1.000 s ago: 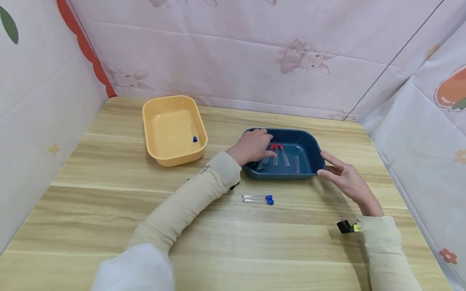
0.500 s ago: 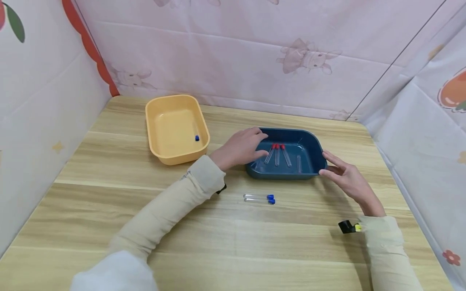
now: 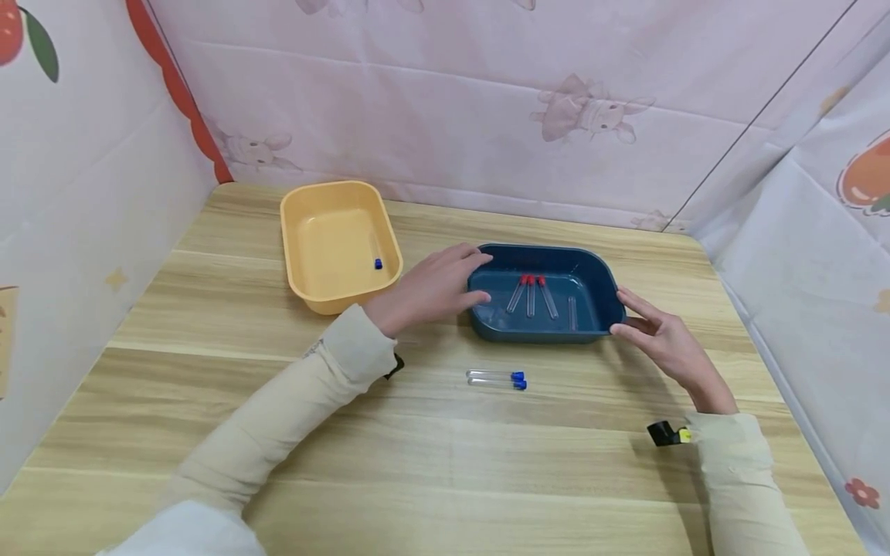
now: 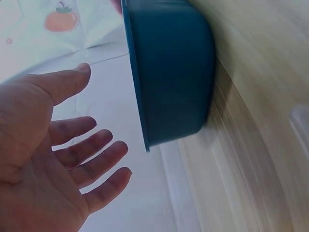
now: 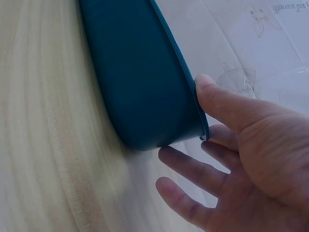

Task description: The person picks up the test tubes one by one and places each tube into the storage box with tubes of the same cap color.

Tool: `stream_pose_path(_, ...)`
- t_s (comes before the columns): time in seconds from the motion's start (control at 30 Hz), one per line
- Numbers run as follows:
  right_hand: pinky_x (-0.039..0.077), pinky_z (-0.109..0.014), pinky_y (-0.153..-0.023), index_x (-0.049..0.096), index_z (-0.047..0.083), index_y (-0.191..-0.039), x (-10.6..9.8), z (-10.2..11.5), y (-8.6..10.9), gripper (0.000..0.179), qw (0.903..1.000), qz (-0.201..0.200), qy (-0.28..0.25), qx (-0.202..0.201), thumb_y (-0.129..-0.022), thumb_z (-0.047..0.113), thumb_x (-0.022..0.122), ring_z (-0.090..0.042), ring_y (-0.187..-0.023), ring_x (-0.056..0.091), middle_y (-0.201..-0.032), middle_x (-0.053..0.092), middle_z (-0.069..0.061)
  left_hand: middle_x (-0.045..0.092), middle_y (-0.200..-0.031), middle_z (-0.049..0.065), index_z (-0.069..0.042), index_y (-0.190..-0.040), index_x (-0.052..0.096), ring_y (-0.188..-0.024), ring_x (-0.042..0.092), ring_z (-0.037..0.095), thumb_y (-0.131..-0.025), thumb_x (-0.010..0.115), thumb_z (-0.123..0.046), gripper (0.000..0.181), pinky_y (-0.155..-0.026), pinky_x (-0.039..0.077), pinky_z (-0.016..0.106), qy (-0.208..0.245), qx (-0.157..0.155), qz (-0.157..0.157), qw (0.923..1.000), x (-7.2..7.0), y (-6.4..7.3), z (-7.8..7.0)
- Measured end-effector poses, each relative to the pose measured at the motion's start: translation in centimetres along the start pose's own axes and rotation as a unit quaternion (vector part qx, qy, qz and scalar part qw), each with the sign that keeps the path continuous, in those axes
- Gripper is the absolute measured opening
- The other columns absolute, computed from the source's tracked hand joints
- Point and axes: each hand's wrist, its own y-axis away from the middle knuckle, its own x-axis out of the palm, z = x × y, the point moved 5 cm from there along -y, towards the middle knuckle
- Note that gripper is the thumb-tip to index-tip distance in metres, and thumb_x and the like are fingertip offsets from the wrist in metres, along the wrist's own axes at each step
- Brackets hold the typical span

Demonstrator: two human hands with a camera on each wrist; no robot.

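Note:
My left hand point(image 3: 431, 289) is spread, with nothing in it, beside the left end of the dark blue bin point(image 3: 535, 337). In the left wrist view a gap lies between its fingertips and the bin. At the bin's right end my right hand point(image 3: 657, 340) holds the rim, thumb on the edge and fingers against the outer wall. Inside lie a red-capped test tube point(image 3: 517, 295), two like it and a clear strip point(image 3: 572, 313), perhaps a tube or a reflection. Two blue-capped test tubes point(image 3: 495, 378) lie side by side in front of the bin.
A yellow bin point(image 3: 313, 300) stands at the back left, behind the left forearm, with one blue-capped tube point(image 3: 378, 259) inside. Cloth walls point(image 3: 445, 116) close off the back and sides of the wooden table point(image 3: 487, 479). The left sleeve covers part of the tabletop.
My left hand has drawn back to the left, out of the blue bin, leaving the red-capped tubes in full sight. The right hand stays at the rim.

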Motion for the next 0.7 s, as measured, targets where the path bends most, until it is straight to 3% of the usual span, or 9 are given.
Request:
stream_pose_path(0.4,0.044,-0.009,-0.080,0.033,0.019,-0.146,0.0,0.2,0.1,0.065,1.0000,-0.002,0.002,-0.006,-0.089,0.032,0.063,-0.028,-0.118,0.050,-0.150,0.027,0.001,0.042,-0.137,0.004,-0.013,-0.140,0.043,-0.123,0.041,0.018,-0.089,0.058,-0.047,0.063,-0.100,0.037,0.035,0.041,0.006,-0.045,0.9981,-1.9,3.4,2.4)
stream_pose_path(0.7,0.043,-0.009,-0.080,0.033,0.019,-0.146,0.1,0.1,0.0,0.066,1.0000,-0.002,0.001,-0.002,-0.089,0.034,0.063,-0.027,-0.117,0.050,-0.150,0.027,0.002,0.040,-0.139,0.005,-0.013,-0.139,0.043,-0.125,0.039,0.020,-0.089,0.054,-0.050,0.063,-0.102,0.035,0.038,0.040,-0.013,-0.059,0.9974,-3.1,5.7,4.8)
